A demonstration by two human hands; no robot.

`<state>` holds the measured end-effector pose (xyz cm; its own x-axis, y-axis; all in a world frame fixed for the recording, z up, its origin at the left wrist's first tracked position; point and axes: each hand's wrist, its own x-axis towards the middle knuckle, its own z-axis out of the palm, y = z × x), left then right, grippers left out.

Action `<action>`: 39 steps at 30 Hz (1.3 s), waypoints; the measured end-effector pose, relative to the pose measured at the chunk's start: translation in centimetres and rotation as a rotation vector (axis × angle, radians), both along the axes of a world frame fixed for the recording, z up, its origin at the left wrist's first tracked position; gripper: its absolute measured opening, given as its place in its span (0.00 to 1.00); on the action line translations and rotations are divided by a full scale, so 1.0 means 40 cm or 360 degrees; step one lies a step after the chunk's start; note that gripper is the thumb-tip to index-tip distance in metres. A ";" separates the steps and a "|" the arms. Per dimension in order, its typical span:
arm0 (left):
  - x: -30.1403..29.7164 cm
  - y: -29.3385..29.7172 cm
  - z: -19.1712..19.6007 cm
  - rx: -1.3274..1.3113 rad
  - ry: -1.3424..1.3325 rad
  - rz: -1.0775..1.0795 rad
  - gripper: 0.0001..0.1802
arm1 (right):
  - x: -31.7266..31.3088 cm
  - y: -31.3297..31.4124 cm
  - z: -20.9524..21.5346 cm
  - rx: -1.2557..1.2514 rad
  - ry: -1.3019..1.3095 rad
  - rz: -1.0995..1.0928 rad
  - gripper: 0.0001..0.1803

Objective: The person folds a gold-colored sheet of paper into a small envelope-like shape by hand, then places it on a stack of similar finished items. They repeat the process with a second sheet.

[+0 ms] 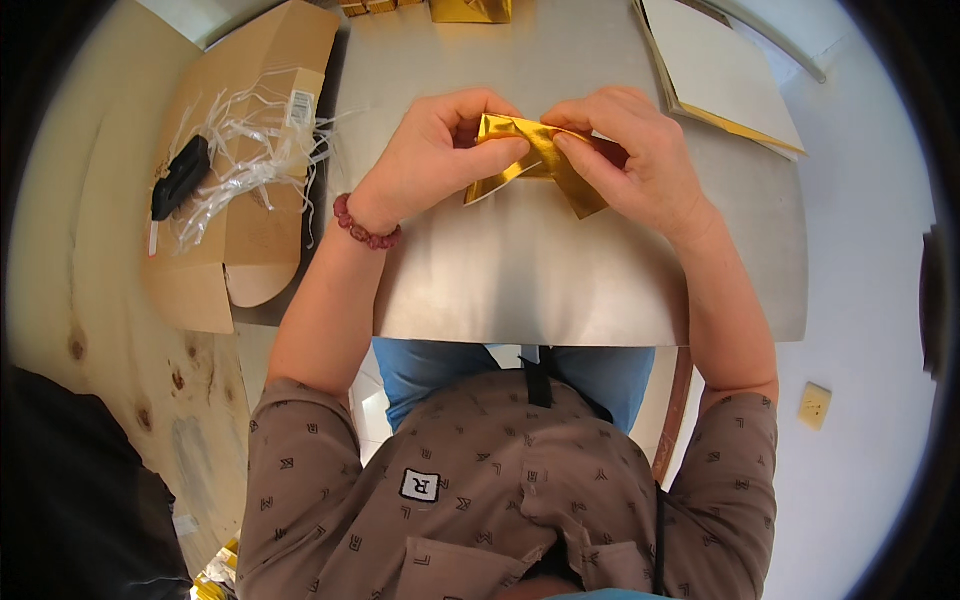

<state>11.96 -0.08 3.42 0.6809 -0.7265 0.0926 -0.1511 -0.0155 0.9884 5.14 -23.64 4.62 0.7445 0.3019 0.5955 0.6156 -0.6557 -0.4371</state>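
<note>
Left hand (432,152) and right hand (642,150) pinch a gold card (550,155), partly folded; its lower edges seem unjoined, creases partly hidden.

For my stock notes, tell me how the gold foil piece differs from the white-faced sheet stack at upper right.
The gold foil piece is folded and bent; the white-faced sheet stack lies nearly flat. The left hand and right hand hold the foil piece; the stack rests on the metal table. The foil piece looks smaller than the stack. Both show gold, the stack along its near edge.
</note>
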 end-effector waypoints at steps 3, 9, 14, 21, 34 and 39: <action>-0.007 -0.007 -0.006 -0.0121 -0.0049 0.0105 0.06 | 0.005 0.003 -0.009 0.0126 -0.0020 -0.0028 0.08; -0.010 -0.005 -0.013 -0.0153 -0.0081 0.0213 0.07 | -0.003 0.007 -0.021 0.0278 0.0115 -0.0049 0.08; -0.022 -0.013 -0.011 -0.0127 -0.0090 0.0285 0.09 | -0.012 0.019 -0.023 0.0419 0.0270 0.0012 0.08; -0.037 -0.025 -0.018 -0.0145 -0.0017 0.0355 0.12 | -0.013 0.034 -0.040 0.0664 0.0531 0.0078 0.08; -0.045 -0.023 -0.021 -0.0245 -0.0090 0.0225 0.09 | -0.021 0.028 -0.021 0.0720 0.0762 0.0214 0.05; -0.046 -0.027 -0.029 -0.0332 -0.0113 0.0239 0.08 | -0.025 0.031 -0.016 0.0671 0.0735 0.0193 0.04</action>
